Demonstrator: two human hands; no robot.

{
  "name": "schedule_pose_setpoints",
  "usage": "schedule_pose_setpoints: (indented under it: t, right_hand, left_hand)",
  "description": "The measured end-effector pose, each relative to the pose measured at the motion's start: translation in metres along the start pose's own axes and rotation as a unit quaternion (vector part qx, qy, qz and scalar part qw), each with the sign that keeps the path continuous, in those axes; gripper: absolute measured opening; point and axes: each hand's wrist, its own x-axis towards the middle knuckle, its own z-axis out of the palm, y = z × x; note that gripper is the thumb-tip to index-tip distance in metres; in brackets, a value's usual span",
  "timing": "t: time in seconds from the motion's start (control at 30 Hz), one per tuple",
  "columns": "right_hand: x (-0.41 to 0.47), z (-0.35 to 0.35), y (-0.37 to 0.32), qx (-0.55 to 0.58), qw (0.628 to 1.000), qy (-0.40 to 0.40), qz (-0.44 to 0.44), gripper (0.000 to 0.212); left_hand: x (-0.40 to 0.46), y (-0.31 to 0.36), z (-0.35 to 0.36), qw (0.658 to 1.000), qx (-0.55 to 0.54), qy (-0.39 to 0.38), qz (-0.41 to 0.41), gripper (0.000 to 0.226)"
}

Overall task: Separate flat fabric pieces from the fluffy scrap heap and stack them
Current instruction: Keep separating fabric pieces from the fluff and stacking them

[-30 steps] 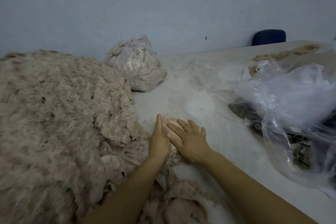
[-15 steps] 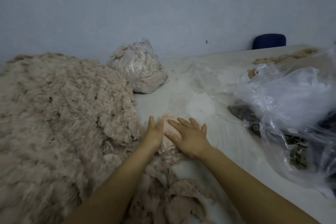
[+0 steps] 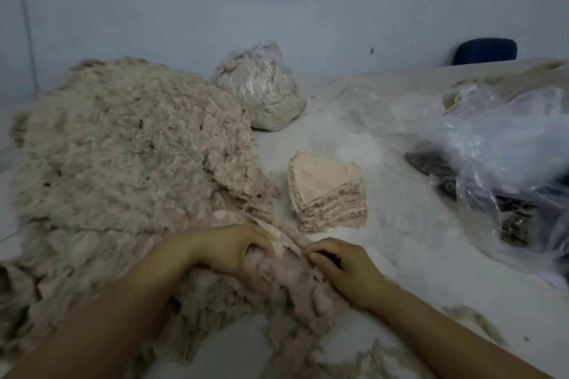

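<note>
Both hands have left the stack and dropped back to the heap's near edge. Left hand and right hand curl into fluffy scraps, gripping them; the stack lies just beyond, untouched.

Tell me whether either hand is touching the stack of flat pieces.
No, both the left hand and the right hand are in the scrap heap, apart from the stack.

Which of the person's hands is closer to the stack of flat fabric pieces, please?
Right. The right hand lies just below the stack of flat fabric pieces; the left hand sits farther to the stack's lower left, in the scrap heap.
</note>
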Motion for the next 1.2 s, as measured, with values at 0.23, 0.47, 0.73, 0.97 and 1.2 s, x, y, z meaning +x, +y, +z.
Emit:
schedule_pose_setpoints:
  t: [0.23,0.47,0.73,0.97,1.2]
  right_hand:
    - [-0.010,-0.022,-0.026,0.007,0.998,-0.029,0.047,0.042]
    - [0.012,-0.004,-0.031,0.256,0.941,0.143,0.171,0.015]
    - [0.016,-0.046,0.001,0.159,0.981,-0.012,0.110,0.028]
    - [0.022,-0.071,-0.007,0.011,0.926,-0.361,0.111,0.045]
    - [0.046,-0.019,-0.027,-0.078,0.974,-0.178,0.115,0.026]
  left_hand:
    - [-0.001,0.009,0.008,0.966,-0.206,0.154,0.011,0.008]
    - [-0.001,0.012,0.013,0.982,-0.154,0.113,-0.008,0.045]
    - [-0.015,-0.017,0.001,0.923,-0.289,0.248,-0.049,0.017]
    - [-0.017,-0.010,-0.001,0.792,-0.563,0.229,-0.050,0.022]
    - [-0.033,0.014,0.000,0.972,-0.197,-0.119,-0.043,0.050]
